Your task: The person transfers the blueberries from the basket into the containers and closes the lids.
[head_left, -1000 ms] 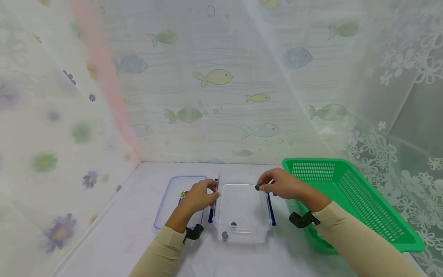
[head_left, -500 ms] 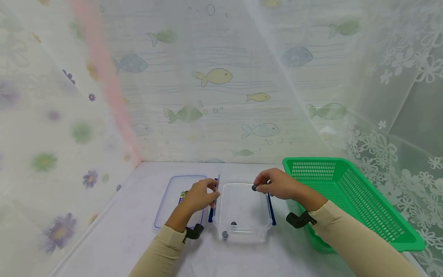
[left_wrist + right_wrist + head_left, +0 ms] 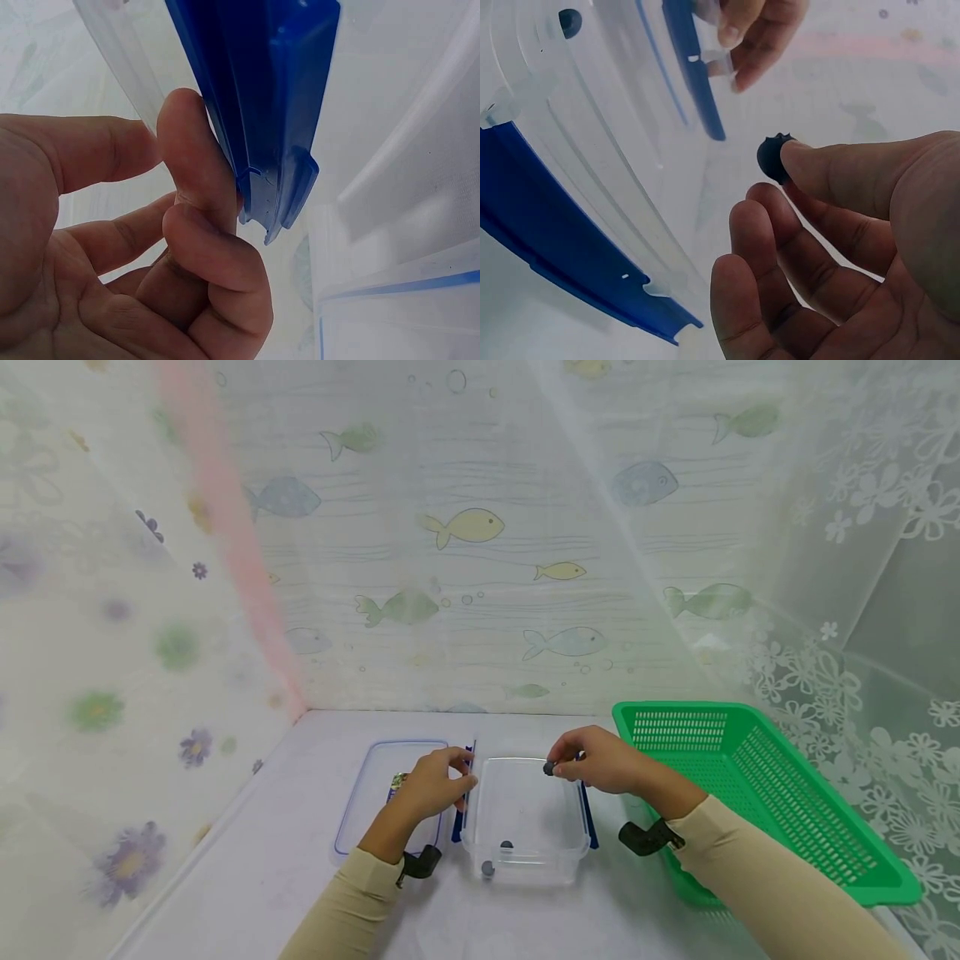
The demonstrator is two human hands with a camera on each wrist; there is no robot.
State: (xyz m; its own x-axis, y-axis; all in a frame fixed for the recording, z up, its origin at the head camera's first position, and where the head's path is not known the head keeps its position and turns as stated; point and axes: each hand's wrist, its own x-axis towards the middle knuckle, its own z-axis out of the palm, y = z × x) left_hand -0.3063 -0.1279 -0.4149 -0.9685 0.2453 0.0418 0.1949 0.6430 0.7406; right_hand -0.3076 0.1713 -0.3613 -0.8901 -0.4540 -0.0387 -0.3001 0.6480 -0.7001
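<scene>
A clear plastic food container (image 3: 525, 806) with blue side latches stands on the table. My left hand (image 3: 435, 783) pinches its left rim between thumb and fingers, beside the blue latch (image 3: 262, 90). In my right hand (image 3: 603, 762) a blueberry (image 3: 775, 156) is pinched between thumb and index finger, the other fingers loosely bent. It hovers over the container's far right part, its small crown showing in the right wrist view. Low at the container's near end lies another blueberry (image 3: 487, 868); a second dark spot (image 3: 507, 845) above it may be a reflection.
Left of the container lies its clear lid (image 3: 360, 793) with a blue seal and a small printed label (image 3: 397, 783), partly behind my left hand. A green perforated basket (image 3: 840, 827) stands at the right, beneath my right forearm. A fish-patterned curtain (image 3: 480, 610) closes off the back.
My right hand has moved slightly left with the blueberry, from the container's right edge to over its inside. The left hand and the container have stayed put.
</scene>
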